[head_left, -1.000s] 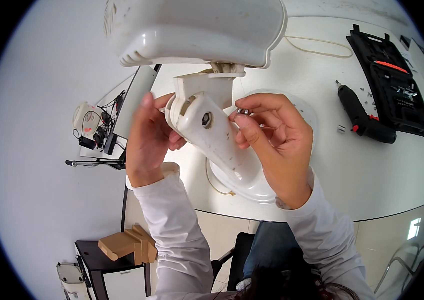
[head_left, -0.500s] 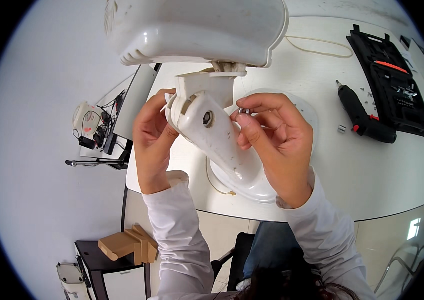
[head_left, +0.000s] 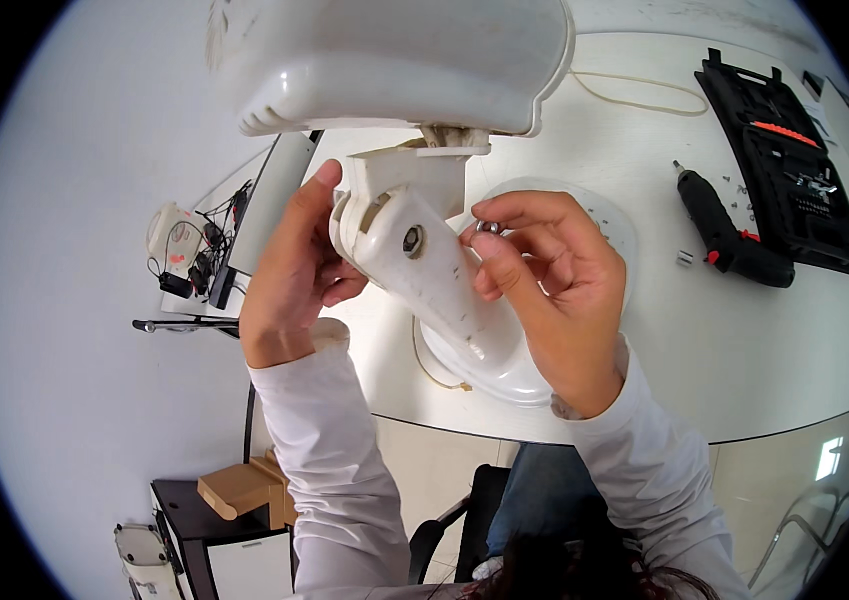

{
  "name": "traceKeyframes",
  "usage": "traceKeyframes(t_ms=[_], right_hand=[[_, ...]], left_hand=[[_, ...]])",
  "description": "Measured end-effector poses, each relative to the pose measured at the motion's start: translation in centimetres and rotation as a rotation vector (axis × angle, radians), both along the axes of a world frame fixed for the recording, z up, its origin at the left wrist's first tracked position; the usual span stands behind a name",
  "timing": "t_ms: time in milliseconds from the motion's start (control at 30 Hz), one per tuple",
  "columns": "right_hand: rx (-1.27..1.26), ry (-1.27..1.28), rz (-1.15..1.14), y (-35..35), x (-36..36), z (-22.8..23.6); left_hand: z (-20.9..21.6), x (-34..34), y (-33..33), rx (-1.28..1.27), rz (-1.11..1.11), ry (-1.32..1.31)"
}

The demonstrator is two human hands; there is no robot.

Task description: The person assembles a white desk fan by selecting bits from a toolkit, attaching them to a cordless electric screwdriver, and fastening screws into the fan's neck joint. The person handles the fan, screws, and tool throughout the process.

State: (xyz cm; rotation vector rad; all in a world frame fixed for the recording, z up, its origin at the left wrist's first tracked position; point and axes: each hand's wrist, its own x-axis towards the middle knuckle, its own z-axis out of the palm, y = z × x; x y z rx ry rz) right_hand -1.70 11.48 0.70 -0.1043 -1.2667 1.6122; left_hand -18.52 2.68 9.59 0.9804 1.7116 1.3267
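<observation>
A white appliance with a rounded housing [head_left: 404, 70], a hinged neck [head_left: 444, 270] and a round base [head_left: 504, 370] stands in front of me; it resembles an electric fan without blades. A dark hex-shaped fastener [head_left: 412, 240] sits in a round recess in the neck joint. My right hand [head_left: 569, 275], right of the neck, pinches a small shiny metal piece [head_left: 487, 227] between thumb and fingertips; it may be a nut. At the joint's left side, my left hand [head_left: 289, 265] is open, one digit raised and others curled beside the joint, partly hidden behind it.
On the white table [head_left: 724, 350] at right lie a black power screwdriver [head_left: 724, 225], scattered small screws [head_left: 734, 190], a small metal cylinder [head_left: 683, 258] and an open black tool case [head_left: 794, 170]. A pale cord [head_left: 644, 100] lies behind. Cardboard boxes [head_left: 239, 490] sit on a cabinet lower left.
My left hand has shifted left and turned, loosening from the joint, with one digit now raised. The right hand stays nearly still, holding the metal piece.
</observation>
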Motion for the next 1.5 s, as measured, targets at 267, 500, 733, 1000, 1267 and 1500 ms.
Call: traceKeyframes(t_ms=[267,500,733,1000,1267,1500], right_hand=[[-0.025,0.009,0.010,0.0,-0.1,0.1],[-0.035,0.014,0.017,-0.1,-0.2,0.0],[-0.042,-0.005,0.008,0.0,-0.1,-0.1],[-0.032,0.016,0.020,0.0,-0.3,-0.1],[-0.050,-0.005,0.017,-0.1,-0.2,0.1],[-0.029,0.007,0.007,0.1,-0.3,-0.3]], left_hand=[[0.1,0.4,-0.7,0.229,-0.253,0.123],[-2.0,-0.5,-1.5,0.622,-0.062,1.124],[-2.5,1.1,-0.3,0.645,-0.023,0.512],[-2.4,1.6,-0.3,0.475,0.037,0.130],[-0.6,-0.2,-0.2,0.299,-0.362,-0.303],[-3.9,0.5,-0.2,0.569,-0.077,0.298]])
